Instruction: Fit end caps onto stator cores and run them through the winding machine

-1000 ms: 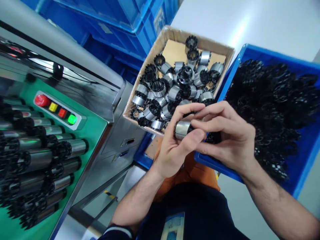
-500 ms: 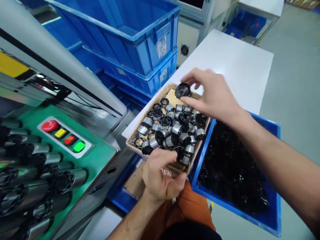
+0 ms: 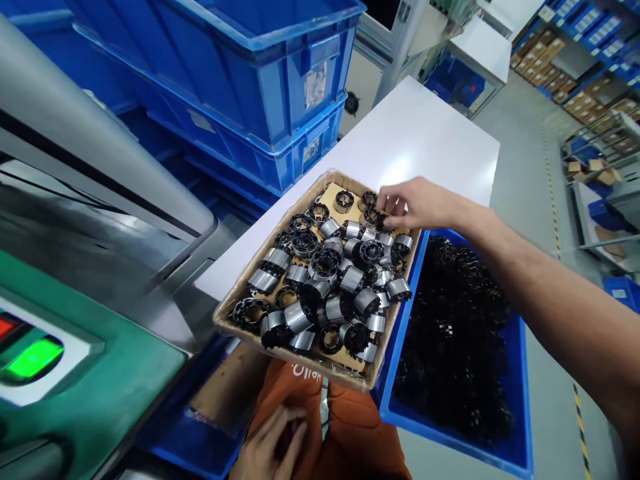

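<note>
My right hand (image 3: 420,203) is at the far right corner of a shallow, plastic-lined cardboard box (image 3: 320,370). Its thumb and fingers are closed around a dark ring-shaped motor stator (image 3: 386,223), mostly covered by the fingers. Loose stators with silver metal bodies and black toothed ends, such as one stator (image 3: 352,280), lie in the box, some upright, others on their sides. Low over my lap, partly cut off by the bottom edge, my left hand (image 3: 267,448) has loosely curled fingers, apart from the thumb, with nothing seen in them.
A blue crate (image 3: 455,457) of black parts stands right of the box. Stacked blue bins (image 3: 280,100) rise behind left. A white table (image 3: 400,133) extends beyond the box. At left is a green machine panel (image 3: 125,347) with a lit green button (image 3: 35,359).
My right hand has lowered the stator to the box's far right corner. My left hand has dropped from the box's near edge toward my lap. The view has shifted right.
</note>
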Tool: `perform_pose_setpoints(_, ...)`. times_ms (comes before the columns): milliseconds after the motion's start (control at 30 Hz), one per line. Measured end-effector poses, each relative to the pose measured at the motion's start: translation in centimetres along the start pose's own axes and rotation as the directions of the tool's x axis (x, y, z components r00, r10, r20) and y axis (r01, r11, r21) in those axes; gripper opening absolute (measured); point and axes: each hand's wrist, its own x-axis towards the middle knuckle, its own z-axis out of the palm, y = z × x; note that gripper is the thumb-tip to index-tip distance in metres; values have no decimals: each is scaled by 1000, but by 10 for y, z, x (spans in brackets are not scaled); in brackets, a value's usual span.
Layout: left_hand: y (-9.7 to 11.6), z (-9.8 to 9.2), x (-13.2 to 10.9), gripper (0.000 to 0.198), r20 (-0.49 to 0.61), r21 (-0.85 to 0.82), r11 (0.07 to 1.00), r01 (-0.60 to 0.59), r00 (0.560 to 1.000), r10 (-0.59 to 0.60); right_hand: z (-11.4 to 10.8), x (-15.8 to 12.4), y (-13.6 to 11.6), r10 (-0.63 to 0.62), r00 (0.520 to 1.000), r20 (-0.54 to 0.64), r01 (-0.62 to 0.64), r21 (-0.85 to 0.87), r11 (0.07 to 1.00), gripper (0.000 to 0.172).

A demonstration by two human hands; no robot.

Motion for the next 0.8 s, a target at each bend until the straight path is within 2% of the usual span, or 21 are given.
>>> perform_pose_setpoints(67, -2, 5, 11, 21, 30, -25, 995, 97, 995, -96, 4, -13, 11, -13, 997, 78, 14, -6, 1000, 34)
perform_pose_setpoints(233, -5, 15, 37, 43, 72, -48, 978, 203, 977, -199, 22, -23, 24, -53, 997, 50, 55, -51, 997, 48)
perform_pose_setpoints(333, -12, 18, 36, 50, 70, -72, 969, 237, 970, -232, 26, -29, 28, -72, 997, 41, 76, -86, 993, 43)
perform_pose_setpoints(533, -17, 22, 32, 49, 43, -89, 965, 246, 969, -243, 31, -40, 32, -75, 997, -22, 72, -97, 993, 37)
perform_pose_setpoints(800, -17, 22, 34, 45, 44, -107, 956, 273, 962, -269, 40, -41, 32, 29, 985, -173, -20, 52, 998, 29)
